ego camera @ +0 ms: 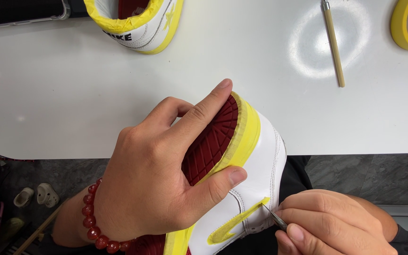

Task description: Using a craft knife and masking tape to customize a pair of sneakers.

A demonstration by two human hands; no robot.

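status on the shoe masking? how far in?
Done: yellow tape covers the sole edge of the held shoe, and the second shoe on the table is masked at collar and sole edge. In hand: left hand grips the red sole; right hand works a fine blade at the tip of the yellow side-logo mask. Left: can't tell; the shoe's other side is hidden.

The shoe (260, 165) looks of smooth white leather, with matt yellow paper tape (246, 137) and a ridged red rubber sole (211, 141).
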